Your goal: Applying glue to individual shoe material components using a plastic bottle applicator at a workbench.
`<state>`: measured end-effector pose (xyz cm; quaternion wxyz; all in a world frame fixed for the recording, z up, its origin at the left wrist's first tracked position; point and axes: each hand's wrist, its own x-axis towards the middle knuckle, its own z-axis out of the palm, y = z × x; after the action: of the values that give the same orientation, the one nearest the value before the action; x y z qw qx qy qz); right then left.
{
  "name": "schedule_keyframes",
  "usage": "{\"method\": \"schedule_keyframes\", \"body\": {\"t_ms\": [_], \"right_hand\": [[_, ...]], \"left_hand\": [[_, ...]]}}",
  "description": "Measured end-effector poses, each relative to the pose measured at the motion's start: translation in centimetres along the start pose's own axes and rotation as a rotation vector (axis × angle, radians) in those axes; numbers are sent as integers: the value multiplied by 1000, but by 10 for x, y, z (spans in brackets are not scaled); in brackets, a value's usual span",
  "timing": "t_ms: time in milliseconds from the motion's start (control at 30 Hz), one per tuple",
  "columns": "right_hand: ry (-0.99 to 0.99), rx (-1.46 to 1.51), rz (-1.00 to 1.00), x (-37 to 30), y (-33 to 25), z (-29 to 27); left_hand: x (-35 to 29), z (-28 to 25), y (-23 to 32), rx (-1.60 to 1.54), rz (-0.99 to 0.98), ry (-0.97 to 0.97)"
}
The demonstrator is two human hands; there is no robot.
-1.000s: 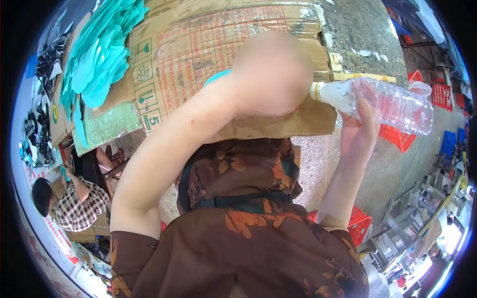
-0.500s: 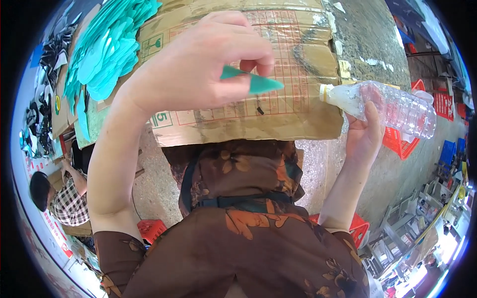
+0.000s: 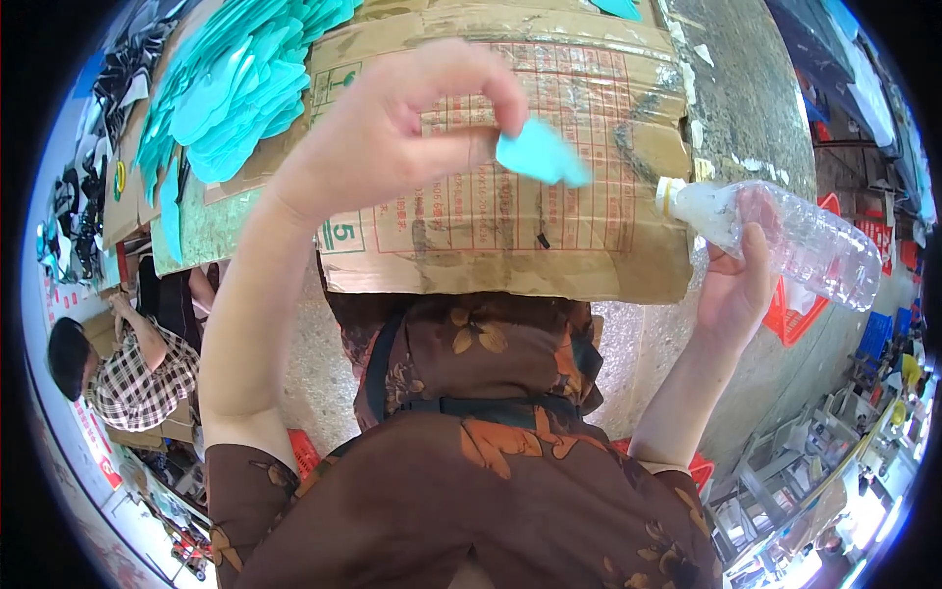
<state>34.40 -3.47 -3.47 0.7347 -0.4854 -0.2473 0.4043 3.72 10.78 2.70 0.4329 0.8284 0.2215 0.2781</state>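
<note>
Two holds logged: a pinch at left, a wrap at right

From where I stand: the left hand is narrowed to a thumb-and-forefinger pinch on one end of a thin, flat turquoise piece. That piece hangs above a flattened brown cardboard sheet; its free end is blurred, so the outline is uncertain. The right hand is wrapped around a clear, ribbed plastic bottle, its white cap pointing left, near the cardboard's right edge.

Technique, my judgement: pinch only the margin, so the face stays flat and unsmeared; hold the bottle firmly but without squeezing, since the wall looks thin and the neck is clouded whitish inside. A small black scrap on the cardboard is best kept from under the piece.

Nearby: a heaped pile of turquoise sheet pieces, upper left.

Markings: the cardboard carries a red printed grid with rows of red characters, too small to read reliably from here, plus green boxed symbols at its left. No label shows on the bottle; no brand can be made out.
</note>
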Motion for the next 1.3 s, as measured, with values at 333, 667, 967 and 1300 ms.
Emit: {"method": "schedule_keyframes", "body": {"t_ms": [333,667,967,1300], "right_hand": [[-302,-406,-104,-11,3,72],[-558,-779,-141,-18,19,107],[-710,-836,-161,-9,18,121],[-793,-810,-123,-12,12,122]], "left_hand": [[-62,28,-28,381,1,-29],[-113,46,-13,575,-92,201],[-120,63,-11,605,-231,310],[-115,66,-9,661,-245,299]]}}
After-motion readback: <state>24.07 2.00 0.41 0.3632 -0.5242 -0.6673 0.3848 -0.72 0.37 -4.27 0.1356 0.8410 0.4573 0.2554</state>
